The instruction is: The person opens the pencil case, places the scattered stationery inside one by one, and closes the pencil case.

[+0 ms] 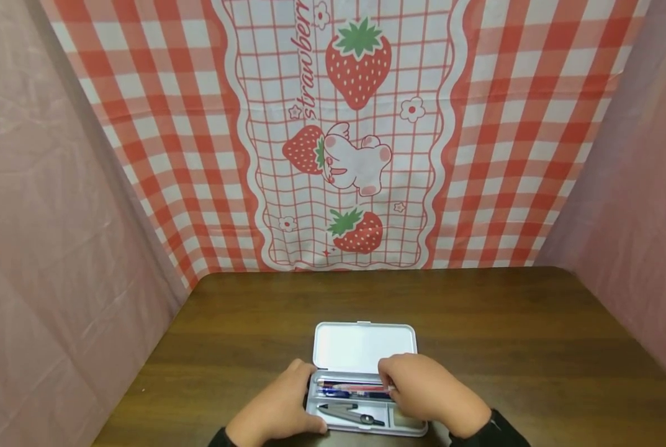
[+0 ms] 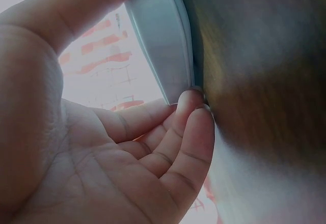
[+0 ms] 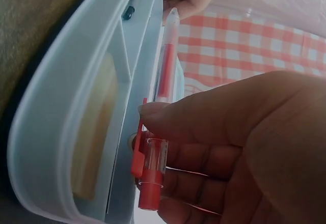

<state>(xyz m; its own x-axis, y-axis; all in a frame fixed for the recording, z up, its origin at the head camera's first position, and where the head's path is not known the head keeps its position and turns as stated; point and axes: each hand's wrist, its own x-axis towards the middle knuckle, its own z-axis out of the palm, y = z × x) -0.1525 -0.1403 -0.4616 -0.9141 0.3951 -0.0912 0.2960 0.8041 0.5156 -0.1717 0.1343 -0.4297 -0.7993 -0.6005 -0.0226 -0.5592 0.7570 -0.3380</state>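
Observation:
A white pencil case (image 1: 374, 431) lies on the table with its lid (image 1: 360, 346) swung back. My left hand (image 1: 279, 403) grips the case's left end, thumb at the front corner and fingers at the back one; the left wrist view shows the case's end wall (image 2: 163, 40) between them. My right hand (image 1: 427, 388) pinches a red click pen (image 3: 164, 76) near its clip, over the case's back compartment. Beside it lie several pens (image 1: 338, 393). A grey drawing compass (image 1: 351, 413) rests in the front compartment. A beige eraser-like block (image 3: 94, 132) sits in the right compartment, partly under my right hand.
The brown wooden table (image 1: 243, 323) extends around the case. A red-and-white checked strawberry cloth (image 1: 495, 155) hangs behind its far edge. Pink curtains (image 1: 76, 248) hang at both sides.

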